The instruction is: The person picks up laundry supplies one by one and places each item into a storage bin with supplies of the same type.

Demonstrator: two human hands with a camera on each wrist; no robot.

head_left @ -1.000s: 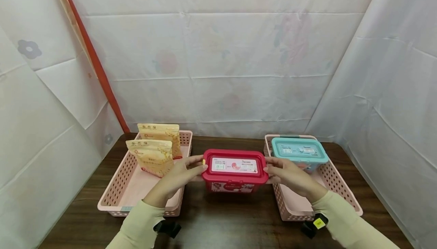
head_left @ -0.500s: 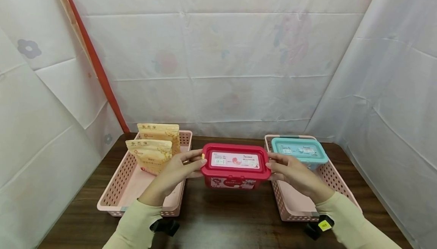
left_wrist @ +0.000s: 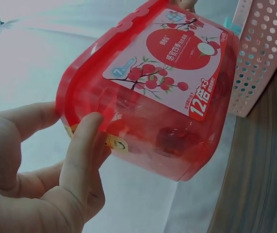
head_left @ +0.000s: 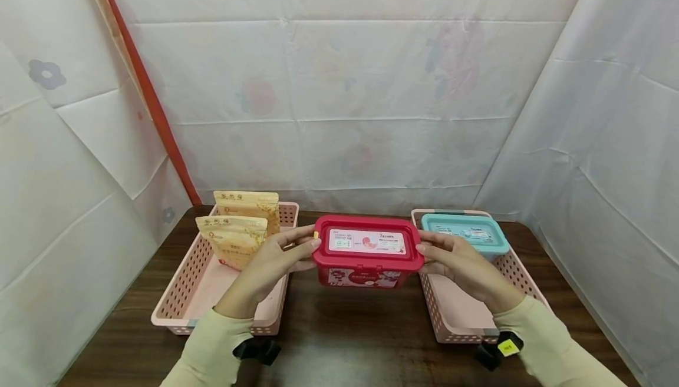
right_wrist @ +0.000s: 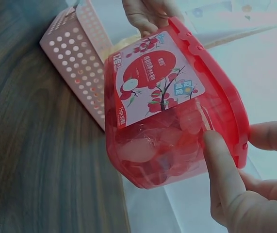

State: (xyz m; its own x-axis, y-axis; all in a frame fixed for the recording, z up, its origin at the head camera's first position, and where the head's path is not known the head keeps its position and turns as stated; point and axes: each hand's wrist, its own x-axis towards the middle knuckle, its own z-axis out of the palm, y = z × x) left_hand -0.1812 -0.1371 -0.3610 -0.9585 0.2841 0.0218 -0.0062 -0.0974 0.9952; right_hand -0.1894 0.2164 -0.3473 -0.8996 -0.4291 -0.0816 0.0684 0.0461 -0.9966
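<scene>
A red lidded plastic box hangs above the table, between the two baskets. Through its see-through walls in the wrist views, small rounded packs show, and its front label carries red fruit. My left hand grips the left end, thumb and fingers at the lid's rim. On the opposite end my right hand grips it the same way, fingers against the side wall. A turquoise lidded box of similar shape sits in the right basket, partly behind my right hand.
The left pink basket holds two yellow pouches standing upright. To the right is another pink perforated basket. Both rest on a dark wooden table, and white cloth hangs behind and at the sides.
Both hands have raised the red box and moved it slightly away from me, higher in the head view. The baskets, pouches and turquoise box have stayed in place.
</scene>
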